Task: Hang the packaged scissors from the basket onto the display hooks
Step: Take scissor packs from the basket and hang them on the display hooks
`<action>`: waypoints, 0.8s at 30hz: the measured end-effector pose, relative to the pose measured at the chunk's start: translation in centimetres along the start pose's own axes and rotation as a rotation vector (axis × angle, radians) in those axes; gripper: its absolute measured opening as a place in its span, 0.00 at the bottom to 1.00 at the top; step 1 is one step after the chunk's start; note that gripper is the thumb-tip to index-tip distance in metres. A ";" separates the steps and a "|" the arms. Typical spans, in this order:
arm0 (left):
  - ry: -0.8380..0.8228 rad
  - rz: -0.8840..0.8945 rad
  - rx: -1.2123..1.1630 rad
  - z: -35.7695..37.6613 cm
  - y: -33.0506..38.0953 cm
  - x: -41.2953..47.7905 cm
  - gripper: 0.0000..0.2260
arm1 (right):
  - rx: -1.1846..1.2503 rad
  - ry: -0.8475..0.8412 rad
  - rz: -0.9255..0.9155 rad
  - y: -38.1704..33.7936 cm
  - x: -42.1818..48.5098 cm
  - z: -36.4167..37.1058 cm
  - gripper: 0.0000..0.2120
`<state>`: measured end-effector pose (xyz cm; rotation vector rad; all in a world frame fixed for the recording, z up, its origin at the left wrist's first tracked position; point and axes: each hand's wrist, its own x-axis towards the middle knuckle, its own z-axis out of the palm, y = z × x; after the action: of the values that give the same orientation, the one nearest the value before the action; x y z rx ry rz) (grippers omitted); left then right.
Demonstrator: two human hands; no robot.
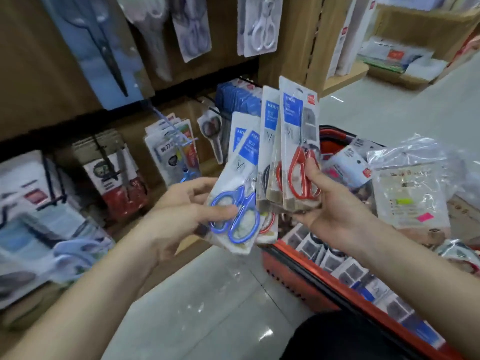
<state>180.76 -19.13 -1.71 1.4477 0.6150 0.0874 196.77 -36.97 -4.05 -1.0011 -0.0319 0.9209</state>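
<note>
My left hand (187, 209) pinches packaged blue-handled scissors (240, 193) by their lower end, thumb across the handles. My right hand (330, 203) grips a fan of packaged red-handled scissors (296, 141), held upright, thumb on the front pack. The two bundles touch at their edges above the red basket (293, 258), which stands at my right and holds several more packaged items. Black display hooks (207, 105) stick out from the brown shelf wall behind the packs, several of them carrying hung scissor packs.
Hung packs crowd the lower shelf at left (111, 172) and the upper row (259, 24). Clear plastic bags (410, 183) lie on top of the basket at right. A pale tiled floor (207, 307) runs below my arms. More shelving stands at far right (389, 55).
</note>
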 end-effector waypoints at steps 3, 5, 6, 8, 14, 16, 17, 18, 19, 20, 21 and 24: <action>0.023 0.006 -0.030 -2.3 -1.1 -2.4 0.24 | -0.098 -0.079 0.023 2.3 0.4 3.9 0.26; 0.178 0.033 -0.127 -3.5 -2.3 -3.9 0.16 | -0.111 -0.116 0.063 4.0 0.2 6.6 0.27; 0.242 0.040 -0.175 -4.2 -3.0 -4.7 0.13 | -0.107 -0.133 0.087 4.8 0.2 7.8 0.29; 0.300 0.026 -0.263 -5.7 -4.2 -6.0 0.14 | -0.075 -0.135 0.125 5.9 0.1 9.6 0.30; 0.388 -0.039 -0.511 -13.7 -7.4 -11.6 0.21 | -0.157 -0.262 0.104 9.5 -0.1 15.1 0.15; 0.394 -0.040 -0.543 -15.2 -8.2 -13.3 0.16 | -0.107 -0.308 0.112 10.3 -0.2 16.6 0.15; 0.396 -0.029 -0.551 -15.6 -8.7 -14.1 0.15 | -0.070 -0.339 0.124 10.6 -0.3 17.3 0.14; 0.395 -0.009 -0.553 -15.9 -9.0 -14.8 0.15 | -0.044 -0.361 0.126 10.9 -0.5 18.1 0.14; 0.403 0.016 -0.547 -16.3 -9.4 -15.4 0.13 | -0.032 -0.381 0.120 11.2 -0.5 18.8 0.13; 0.405 0.045 -0.541 -16.5 -9.6 -16.0 0.10 | -0.032 -0.398 0.111 11.3 -0.5 19.5 0.13; 0.411 0.088 -0.540 -17.0 -9.7 -16.5 0.09 | -0.039 -0.411 0.097 11.5 -0.4 20.1 0.13; 0.462 0.223 -0.541 -18.3 -9.1 -17.7 0.11 | -0.073 -0.428 0.065 11.8 -0.4 22.0 0.13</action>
<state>154.99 -11.45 -4.25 0.9600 0.7303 0.7253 179.70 -19.23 0.00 -0.8601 -0.3968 1.1877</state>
